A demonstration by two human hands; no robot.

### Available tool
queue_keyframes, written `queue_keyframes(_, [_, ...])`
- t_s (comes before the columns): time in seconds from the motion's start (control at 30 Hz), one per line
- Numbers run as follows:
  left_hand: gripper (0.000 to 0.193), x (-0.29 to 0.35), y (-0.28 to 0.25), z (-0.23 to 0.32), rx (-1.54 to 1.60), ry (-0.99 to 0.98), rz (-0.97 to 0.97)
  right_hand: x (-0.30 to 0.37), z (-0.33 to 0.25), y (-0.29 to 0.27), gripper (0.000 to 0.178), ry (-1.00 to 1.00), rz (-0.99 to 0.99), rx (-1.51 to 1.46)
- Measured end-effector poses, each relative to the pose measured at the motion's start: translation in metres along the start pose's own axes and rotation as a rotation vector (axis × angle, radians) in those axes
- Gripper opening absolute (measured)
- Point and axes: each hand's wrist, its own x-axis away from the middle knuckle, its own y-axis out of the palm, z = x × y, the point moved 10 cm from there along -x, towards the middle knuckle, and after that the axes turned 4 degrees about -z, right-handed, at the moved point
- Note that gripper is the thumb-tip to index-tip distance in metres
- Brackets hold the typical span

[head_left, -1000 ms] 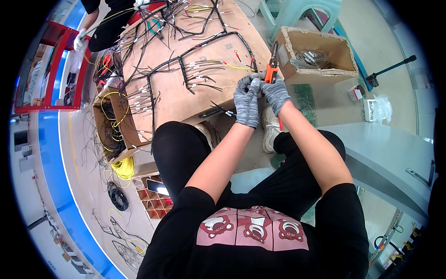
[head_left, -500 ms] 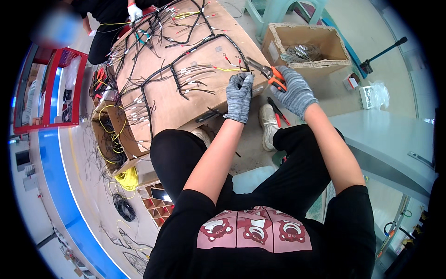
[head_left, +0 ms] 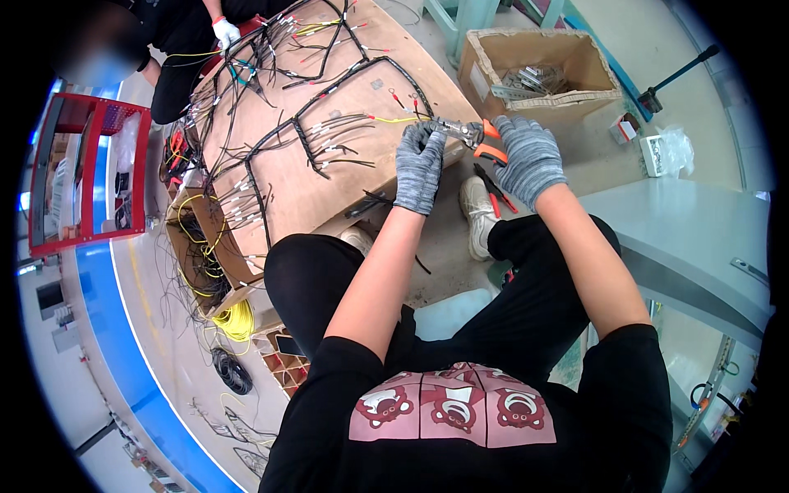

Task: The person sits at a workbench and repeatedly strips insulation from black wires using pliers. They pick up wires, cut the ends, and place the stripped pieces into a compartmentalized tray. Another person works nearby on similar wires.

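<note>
Right hand [head_left: 528, 160] clamped on orange-handled pliers [head_left: 470, 133], tip toward nine o'clock. Left hand [head_left: 421, 168] at that tip, fingers bunched; grip cannot be determined. Bundled wires [head_left: 296, 122] lie on tabletop [head_left: 362, 100], ten o'clock.

left glove [head_left: 419, 174] and right glove [head_left: 530, 156] showing heathered grey, plier handles [head_left: 491, 154] reading orange, wire harness [head_left: 296, 122] running black with white and red accents, board [head_left: 312, 193] showing tan, T-shirt [head_left: 460, 470] going black with pink bear-print panels [head_left: 454, 404]
</note>
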Motion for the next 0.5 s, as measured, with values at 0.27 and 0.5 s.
queue_keyframes(0.27, [0.016, -0.001, 0.007, 0.01, -0.116, 0.063, -0.058, -0.004, 0.003, 0.004, 0.045, -0.026, -0.009, -0.02])
queue_keyframes(0.5, [0.017, 0.004, 0.016, 0.017, 0.03, 0.03, -0.13, -0.005, 0.003, 0.004, 0.044, -0.027, -0.02, -0.022])
